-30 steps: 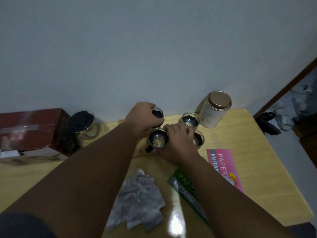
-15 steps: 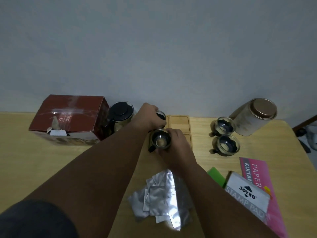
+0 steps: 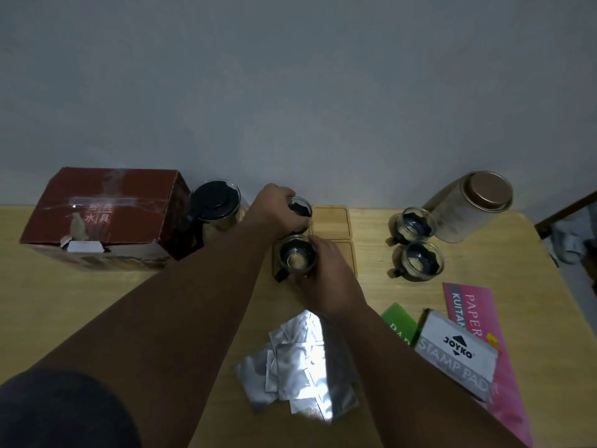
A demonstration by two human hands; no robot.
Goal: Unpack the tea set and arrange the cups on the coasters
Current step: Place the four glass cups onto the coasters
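Several square wooden coasters (image 3: pixel 332 221) lie in a block at the back middle of the table. My left hand (image 3: pixel 274 210) grips a small glass cup (image 3: pixel 301 209) on the back left coaster. My right hand (image 3: pixel 326 276) holds a second glass cup (image 3: pixel 295 258) with a black handle on the front left coaster. The two right coasters are bare, the front one (image 3: pixel 347 257) partly under my right hand. Two more glass cups (image 3: pixel 413 224) (image 3: pixel 420 260) stand on the table to the right. A glass teapot (image 3: pixel 217 210) with a black lid sits left of the coasters.
A dark red cardboard box (image 3: pixel 106 221) lies at the back left. A tall tin (image 3: pixel 471 205) with a gold lid leans at the back right. Silver foil packets (image 3: pixel 297 360) lie near me, with a stamp pad box (image 3: pixel 455 354), a green booklet (image 3: pixel 399 321) and a pink one (image 3: pixel 468 305) at the right.
The view has swung left and steadied, bringing the red box and teapot fully into sight. Both hands stay on the same two cups at the coasters.
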